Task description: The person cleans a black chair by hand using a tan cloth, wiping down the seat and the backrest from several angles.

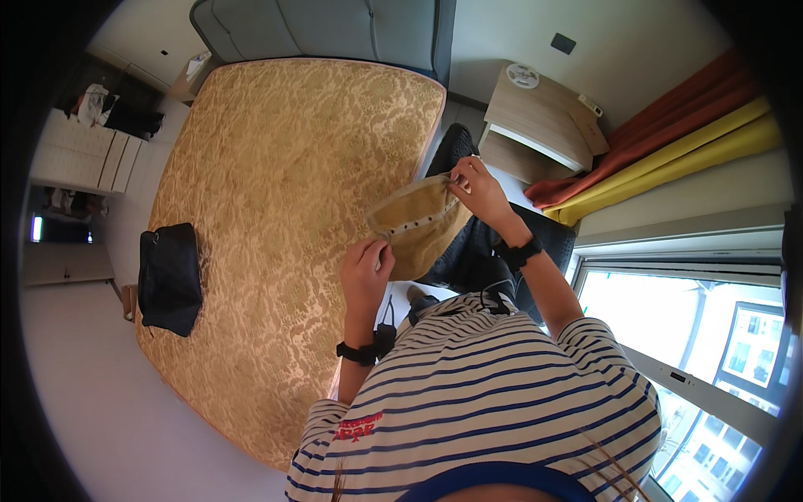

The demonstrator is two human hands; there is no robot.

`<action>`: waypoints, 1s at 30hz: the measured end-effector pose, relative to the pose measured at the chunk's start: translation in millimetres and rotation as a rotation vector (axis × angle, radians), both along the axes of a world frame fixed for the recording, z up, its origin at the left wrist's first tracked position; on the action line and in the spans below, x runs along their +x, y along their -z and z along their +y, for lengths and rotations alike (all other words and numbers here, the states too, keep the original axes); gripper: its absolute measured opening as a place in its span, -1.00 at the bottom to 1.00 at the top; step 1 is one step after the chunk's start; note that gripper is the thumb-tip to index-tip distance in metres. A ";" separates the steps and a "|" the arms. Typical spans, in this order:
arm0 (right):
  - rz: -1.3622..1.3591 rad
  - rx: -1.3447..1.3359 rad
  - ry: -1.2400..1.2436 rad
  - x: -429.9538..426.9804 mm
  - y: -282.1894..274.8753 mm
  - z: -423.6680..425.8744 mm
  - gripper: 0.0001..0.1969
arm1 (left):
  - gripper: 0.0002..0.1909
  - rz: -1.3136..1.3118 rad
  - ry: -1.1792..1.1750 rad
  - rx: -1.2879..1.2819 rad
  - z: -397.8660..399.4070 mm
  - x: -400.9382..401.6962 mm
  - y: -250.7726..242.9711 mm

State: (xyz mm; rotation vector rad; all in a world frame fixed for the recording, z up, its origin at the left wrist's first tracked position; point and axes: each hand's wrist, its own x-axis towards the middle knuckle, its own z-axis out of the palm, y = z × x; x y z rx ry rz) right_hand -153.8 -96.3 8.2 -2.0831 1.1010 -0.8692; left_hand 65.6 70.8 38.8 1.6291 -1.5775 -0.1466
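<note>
Between my two hands hangs a soft tan fabric piece with a paler band along its upper side. A light strip with several small dark holes runs across it; I cannot tell exactly what the item is. My left hand pinches its lower left edge between thumb and fingers. At the upper right end, my right hand grips the edge. Behind it are dark textured cushions or covers, partly hidden by the fabric and my right arm. Both wrists wear black bands.
A bare mattress with gold pattern spreads to the left, bearing a black bag near its far side. Beyond my right hand stands a wooden nightstand. Red and yellow curtains and a bright window are on the right.
</note>
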 end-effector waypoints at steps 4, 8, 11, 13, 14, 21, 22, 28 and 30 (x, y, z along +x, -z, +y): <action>0.036 0.044 -0.064 -7.8 -3.4 7.8 -0.82 | -0.80 0.040 0.164 0.009 -0.3 -3.1 -6.9; 0.071 0.152 -0.103 -16.7 -11.4 22.5 -0.87 | -0.75 0.032 0.335 0.052 -6.6 -12.4 -11.9; -0.062 0.301 -0.117 -24.2 -10.0 31.7 -0.87 | -0.70 0.001 0.403 0.105 -8.3 -18.5 -7.6; -0.061 0.226 -0.136 -24.3 -22.7 39.3 -0.86 | -0.67 -0.046 0.425 0.100 -10.9 -16.7 -3.4; -0.060 0.163 -0.151 -22.3 -32.1 44.8 -0.85 | -0.66 -0.051 0.473 0.096 -9.6 -14.7 1.2; -0.313 -0.099 -0.418 -10.9 -107.9 69.3 -0.80 | -0.55 -0.094 0.468 0.112 -18.3 -18.3 -2.5; -0.348 -0.152 -0.471 -10.7 -114.6 72.2 -0.78 | -0.51 -0.072 0.455 0.155 -18.9 -21.8 -4.7; -0.497 -0.361 -0.718 -14.2 -149.4 81.5 -0.71 | -0.34 -0.009 0.482 0.227 -15.1 -33.0 -9.6; -0.517 -0.364 -0.761 -15.5 -160.8 87.7 -0.71 | -0.36 -0.022 0.450 0.186 -16.6 -36.9 10.2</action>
